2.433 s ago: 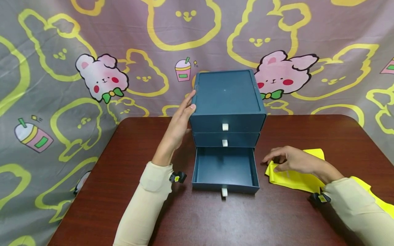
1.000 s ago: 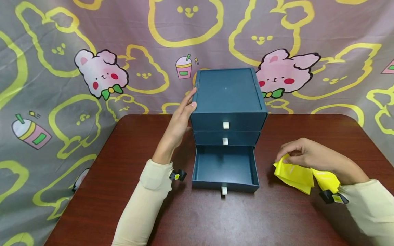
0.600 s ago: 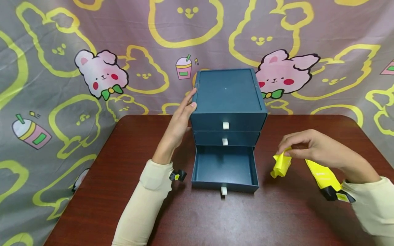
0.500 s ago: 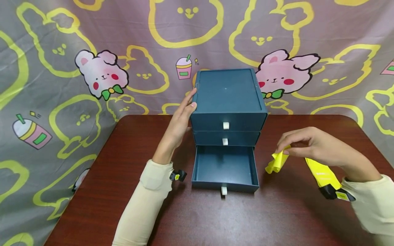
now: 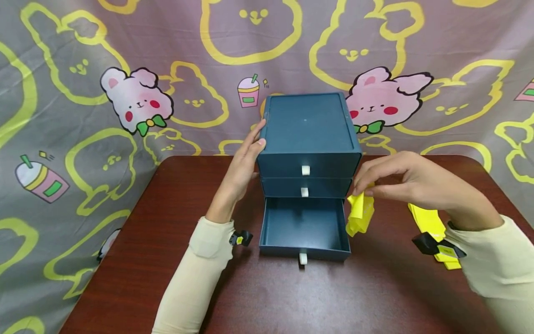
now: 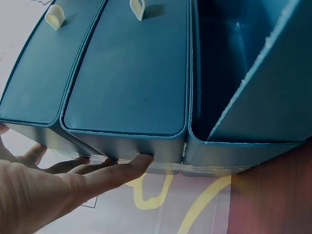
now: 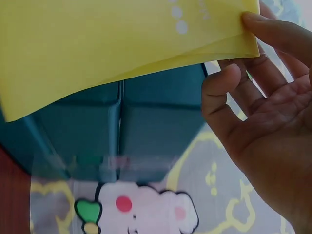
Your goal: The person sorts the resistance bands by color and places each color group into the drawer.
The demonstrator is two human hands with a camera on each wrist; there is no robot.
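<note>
A dark blue three-drawer box (image 5: 308, 125) stands on the table, its bottom drawer (image 5: 304, 254) pulled out and the upper two drawers closed. My left hand (image 5: 239, 174) rests against the box's left side, fingers stretched along it, as the left wrist view also shows. To the right of the drawer, my right hand (image 5: 410, 181) pinches a thin folded yellow sheet (image 5: 359, 215) between thumb and fingers. It hangs down and overlaps the drawer's right edge in the head view. White print shows on the sheet (image 7: 122, 44) in the right wrist view.
Another folded yellow piece (image 5: 427, 220) lies on the table at the right, partly hidden behind the right wrist. White pull tabs (image 5: 303, 259) stick out from the drawer fronts. A patterned cloth (image 5: 200, 28) hangs behind the reddish-brown table (image 5: 275, 297).
My right hand has lifted the yellow sheet off the table and carried it left to the drawer's right edge. The left hand and box have stayed where they were.
</note>
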